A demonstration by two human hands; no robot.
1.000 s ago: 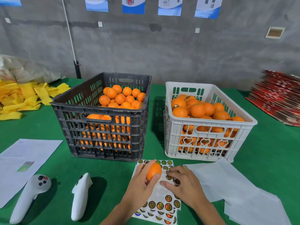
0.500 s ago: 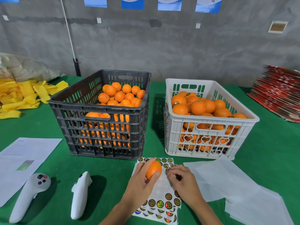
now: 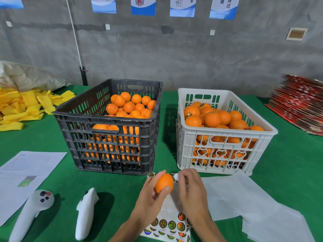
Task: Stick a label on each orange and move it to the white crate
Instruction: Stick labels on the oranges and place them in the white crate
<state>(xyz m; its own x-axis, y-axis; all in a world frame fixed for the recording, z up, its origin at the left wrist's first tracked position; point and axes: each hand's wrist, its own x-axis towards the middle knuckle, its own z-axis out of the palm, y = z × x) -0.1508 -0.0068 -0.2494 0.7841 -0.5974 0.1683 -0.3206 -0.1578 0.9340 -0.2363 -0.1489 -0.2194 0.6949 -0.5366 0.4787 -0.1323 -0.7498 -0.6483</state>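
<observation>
Left hand (image 3: 151, 194) is wrapped round a single orange (image 3: 164, 182), thumb across its near side and fingers behind it, holding it up above the sticker sheet (image 3: 170, 224) that lies on the green table (image 3: 122, 186). Right hand (image 3: 189, 191) sits just beside the fruit on its right, fingers curled inward toward it; something small and pale shows at the fingertips (image 3: 176, 177), possibly a peeled label, though the view is too blurred to be sure, so I cannot tell whether that hand pinches anything. Two crates stand behind the hands: one black crate (image 3: 111, 126) to the left, holding a heap of oranges toward its far right side, and one white crate (image 3: 225, 135) to the right, filled nearly to the rim with oranges, a few showing round dark stickers. The held orange is in front of the gap between them, nearer the white one. Two white controllers (image 3: 86, 213) lie on the table to the left of the hands, one printed paper (image 3: 26, 175) further left, loose white sheets (image 3: 244, 203) to the right, yellow foam sleeves (image 3: 21, 109) at far left, and a red stack (image 3: 300, 103) at far right.
</observation>
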